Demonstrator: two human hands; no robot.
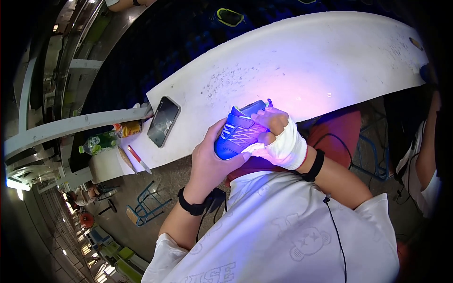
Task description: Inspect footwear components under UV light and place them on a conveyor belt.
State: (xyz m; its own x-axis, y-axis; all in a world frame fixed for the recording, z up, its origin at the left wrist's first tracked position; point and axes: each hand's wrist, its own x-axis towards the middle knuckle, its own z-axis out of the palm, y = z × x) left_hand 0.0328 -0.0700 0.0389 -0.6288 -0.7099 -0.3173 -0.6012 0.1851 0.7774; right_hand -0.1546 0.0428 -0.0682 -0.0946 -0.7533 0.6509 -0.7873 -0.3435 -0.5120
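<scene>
Over the table's near edge, a small blue shoe (237, 134) with a strap, pale elastic laces and a light zigzag line on its side is held up. My left hand (212, 151) is closed around its toe end, thumb along the near side. My right hand (276, 127), in a white fingerless glove (289, 148), presses curled fingers against the shoe's side near the heel and opening. Whitish material shows below those fingers; whether it is glove or a separate cloth I cannot tell. Purple light falls on the shoe and hand.
On the white table (302, 61) a black phone (163, 121) lies to the left. Beyond it are a green-labelled bottle (100, 142), an orange can-like container (129, 129) and a red-handled knife (138, 158). More shoes (230, 17) stand beyond the far edge. A stool (144, 205) is at lower left.
</scene>
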